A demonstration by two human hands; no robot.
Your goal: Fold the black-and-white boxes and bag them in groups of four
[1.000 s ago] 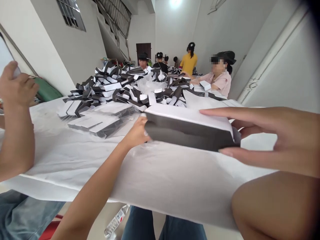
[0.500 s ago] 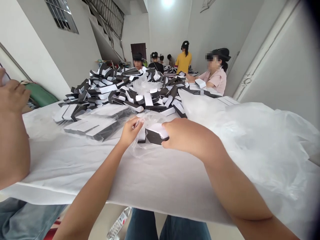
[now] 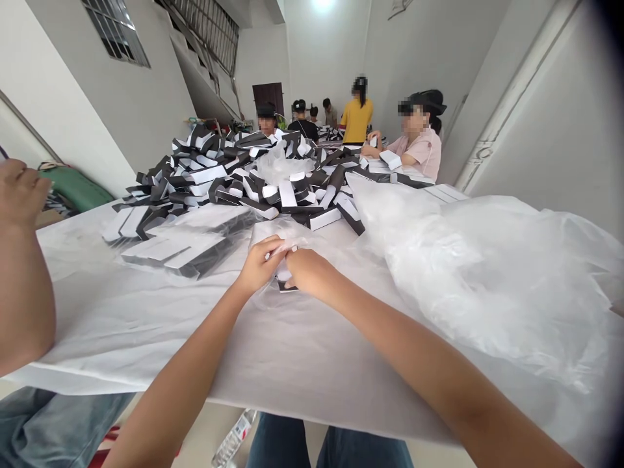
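Note:
Thin folds of a clear plastic bag point(image 3: 273, 231) are pinched in my left hand point(image 3: 263, 263). My right hand point(image 3: 309, 270) is close against it, at the mouth of the bag, with its fingers curled around a small black-and-white box point(image 3: 287, 286). Most of that box is hidden by the hand and the plastic. To the left lie bagged packs of similar boxes point(image 3: 180, 250), flat on the white-covered table.
A large heap of loose black-and-white boxes point(image 3: 234, 169) rises across the table. On the right spreads a big pile of clear plastic point(image 3: 478, 279). A co-worker's arm point(image 3: 24, 279) is at the left edge; a person in pink point(image 3: 422, 146) sits beyond. A bottle point(image 3: 234, 439) lies on the floor.
My right hand has moved left with the box, into the bag's mouth and up against my left hand. My left hand keeps its pinch on the plastic.

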